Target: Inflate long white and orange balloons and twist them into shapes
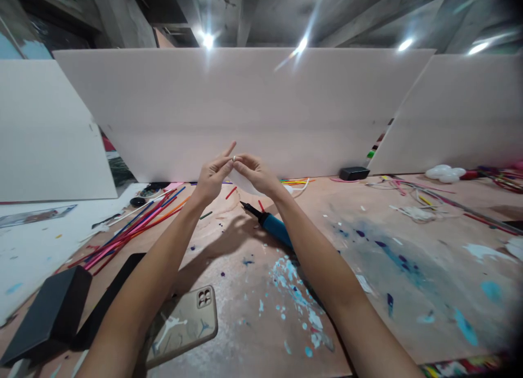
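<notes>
Both hands are raised over the table, their fingertips meeting at the end of a white balloon. My left hand pinches that end between thumb and fingers, one finger stretching upward. From the other side, my right hand grips the same end, thumb and fingers pressed together. The balloon's pale body hangs below and behind my right hand, which partly covers it. Under my right forearm lies a blue hand pump with a black nozzle, its rear end hidden by the arm.
Long coloured modelling balloons lie at left. A phone in a beige case and a black box are near my left forearm. A large white board stands behind. White inflated balloons sit far right.
</notes>
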### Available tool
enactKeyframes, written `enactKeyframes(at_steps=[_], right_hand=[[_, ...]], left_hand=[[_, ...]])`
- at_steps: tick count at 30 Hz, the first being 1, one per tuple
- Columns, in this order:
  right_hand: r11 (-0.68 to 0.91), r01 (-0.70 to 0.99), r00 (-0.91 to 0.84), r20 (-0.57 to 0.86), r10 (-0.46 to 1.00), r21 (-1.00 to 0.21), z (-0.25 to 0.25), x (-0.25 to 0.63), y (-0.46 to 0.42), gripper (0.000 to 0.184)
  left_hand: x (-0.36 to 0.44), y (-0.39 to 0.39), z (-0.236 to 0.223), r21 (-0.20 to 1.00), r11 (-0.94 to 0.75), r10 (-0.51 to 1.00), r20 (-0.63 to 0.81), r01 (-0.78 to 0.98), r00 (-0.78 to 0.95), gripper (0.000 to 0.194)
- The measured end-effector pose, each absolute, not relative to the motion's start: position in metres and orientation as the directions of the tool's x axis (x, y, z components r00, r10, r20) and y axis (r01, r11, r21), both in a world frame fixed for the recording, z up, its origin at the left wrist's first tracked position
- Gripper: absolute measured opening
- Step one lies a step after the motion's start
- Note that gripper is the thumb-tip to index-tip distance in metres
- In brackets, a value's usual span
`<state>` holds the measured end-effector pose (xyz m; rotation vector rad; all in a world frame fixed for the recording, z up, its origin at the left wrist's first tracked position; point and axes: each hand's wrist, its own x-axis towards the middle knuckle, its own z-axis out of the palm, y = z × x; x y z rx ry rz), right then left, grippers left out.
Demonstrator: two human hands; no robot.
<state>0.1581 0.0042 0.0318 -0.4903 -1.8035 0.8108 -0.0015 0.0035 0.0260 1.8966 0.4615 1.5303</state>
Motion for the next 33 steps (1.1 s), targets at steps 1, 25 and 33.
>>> enactKeyframes(at_steps=[1,25,33], right_hand=[[0.655,-0.069,-0.381,0.627,0.680,-0.752,0.033,0.158,0.002,0.037],[0.809,0.301,-0.032,0.843,0.538,-0.505,0.043,0.150,-0.028,0.013],[0.815,0.189,-0.086,0.818,0.569,-0.548,0.045,0.154,-0.026,0.015]], left_hand=[[-0.001,0.002,0.026,0.691,-0.703,0.645,0.719,-0.168,0.259,0.025],[0.015,-0.025,0.022,0.418,-0.850,0.458,0.887,0.321,0.057,0.031],[0.012,-0.027,0.027,0.362,-0.852,0.416,0.907,0.378,0.068,0.031]])
